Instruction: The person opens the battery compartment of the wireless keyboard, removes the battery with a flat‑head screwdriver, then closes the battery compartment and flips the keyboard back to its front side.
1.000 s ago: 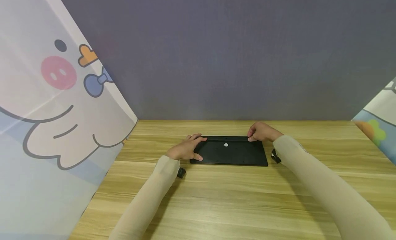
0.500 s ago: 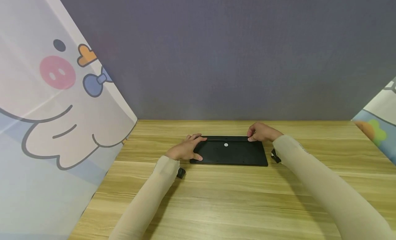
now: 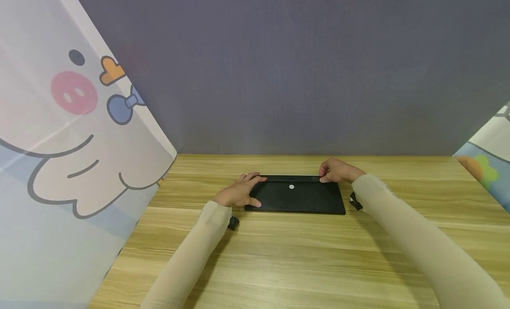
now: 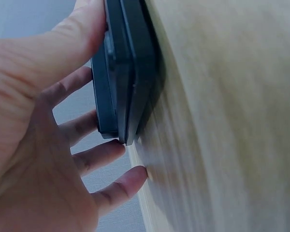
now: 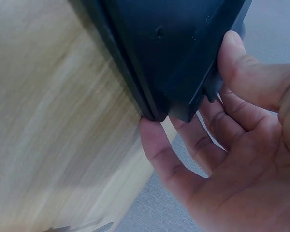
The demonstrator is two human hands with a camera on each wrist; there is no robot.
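Observation:
A black keyboard (image 3: 296,198) lies face down on the wooden table, its underside up, with a raised bar along the far edge and a round white sticker. My left hand (image 3: 238,191) rests spread across its left end. In the left wrist view, the thumb is over the keyboard (image 4: 135,72) and the fingers (image 4: 121,186) extend fairly straight at its end, one fingertip at the table. My right hand (image 3: 336,170) pinches the raised bar near the far right corner. The right wrist view shows the thumb on the bar, fingers behind it, and a small projecting tab (image 5: 212,92) between them.
The wooden table (image 3: 303,260) ends at a grey partition (image 3: 311,79) behind the keyboard. A cartoon-printed panel (image 3: 79,145) borders the left side, and another printed panel (image 3: 490,163) stands at the right. Small black wrist devices (image 3: 233,222) show under both sleeves.

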